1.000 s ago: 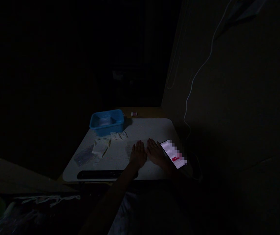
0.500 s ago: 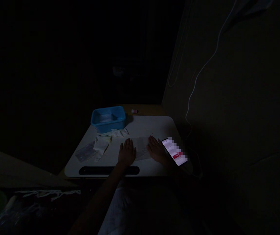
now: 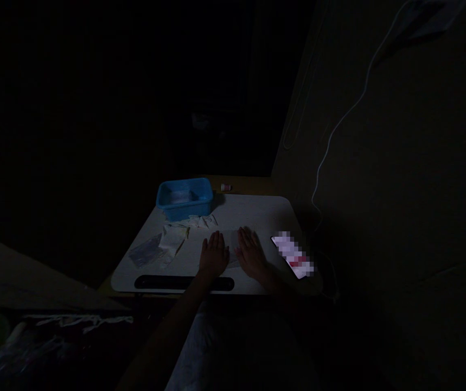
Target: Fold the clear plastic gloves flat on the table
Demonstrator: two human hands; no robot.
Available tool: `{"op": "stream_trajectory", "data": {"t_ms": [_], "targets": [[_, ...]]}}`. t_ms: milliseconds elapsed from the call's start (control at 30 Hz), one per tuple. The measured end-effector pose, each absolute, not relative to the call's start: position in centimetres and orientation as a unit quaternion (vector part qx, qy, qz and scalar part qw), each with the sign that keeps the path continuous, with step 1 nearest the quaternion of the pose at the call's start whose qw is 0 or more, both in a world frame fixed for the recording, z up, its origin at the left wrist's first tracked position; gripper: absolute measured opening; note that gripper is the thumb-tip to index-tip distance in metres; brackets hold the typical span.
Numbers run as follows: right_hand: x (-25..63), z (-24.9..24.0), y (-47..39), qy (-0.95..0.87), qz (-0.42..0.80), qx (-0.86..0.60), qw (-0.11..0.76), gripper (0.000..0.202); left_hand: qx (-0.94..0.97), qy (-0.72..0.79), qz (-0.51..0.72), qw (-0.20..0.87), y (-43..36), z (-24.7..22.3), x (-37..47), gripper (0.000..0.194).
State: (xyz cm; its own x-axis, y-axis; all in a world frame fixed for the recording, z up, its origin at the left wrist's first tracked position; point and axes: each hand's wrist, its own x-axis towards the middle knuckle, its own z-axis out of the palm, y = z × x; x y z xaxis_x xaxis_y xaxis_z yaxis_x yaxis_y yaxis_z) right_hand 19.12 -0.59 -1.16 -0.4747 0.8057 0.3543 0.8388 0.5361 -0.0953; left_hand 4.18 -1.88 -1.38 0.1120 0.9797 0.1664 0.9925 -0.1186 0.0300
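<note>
On a white lap table (image 3: 253,209) in a dim room, both palms face down. My left hand (image 3: 215,254) lies flat, its fingers stretched out, on the left part of a clear plastic sheet or bag (image 3: 233,256). My right hand (image 3: 250,252) rests flat on the sheet's right part, fingers straight. Only a strip of the plastic shows between the hands. To the left lie a crumpled whitish wrapper (image 3: 173,238) and a flat clear plastic packet (image 3: 145,251). A lit phone (image 3: 293,255) sits right of my right hand.
A blue plastic basin (image 3: 186,203) stands at the table's back left, with crumpled white scraps (image 3: 203,221) before it. Behind the table is a small pinkish-white container (image 3: 225,187). A white cable (image 3: 328,144) hangs along the right wall. A dark slot (image 3: 184,282) runs along the near edge.
My right hand has slid left across the plastic, closer to my left hand and away from the phone. My left hand stays about where it was. The view has shifted slightly.
</note>
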Motion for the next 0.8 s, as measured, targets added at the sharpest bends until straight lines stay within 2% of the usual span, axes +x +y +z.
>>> {"op": "stream_trajectory", "data": {"t_ms": [300, 800], "targets": [[16.9, -2.2, 0.0, -0.869, -0.016, -0.481, 0.119, 0.058, -0.748, -0.66, -0.059, 0.026, -1.8, -1.4, 4.1, 0.055], [21.7, -3.2, 1.3, -0.844, -0.063, -0.52, 0.117, 0.054, -0.742, -0.663, -0.08, 0.05, -1.8, -1.6, 4.2, 0.055]]}}
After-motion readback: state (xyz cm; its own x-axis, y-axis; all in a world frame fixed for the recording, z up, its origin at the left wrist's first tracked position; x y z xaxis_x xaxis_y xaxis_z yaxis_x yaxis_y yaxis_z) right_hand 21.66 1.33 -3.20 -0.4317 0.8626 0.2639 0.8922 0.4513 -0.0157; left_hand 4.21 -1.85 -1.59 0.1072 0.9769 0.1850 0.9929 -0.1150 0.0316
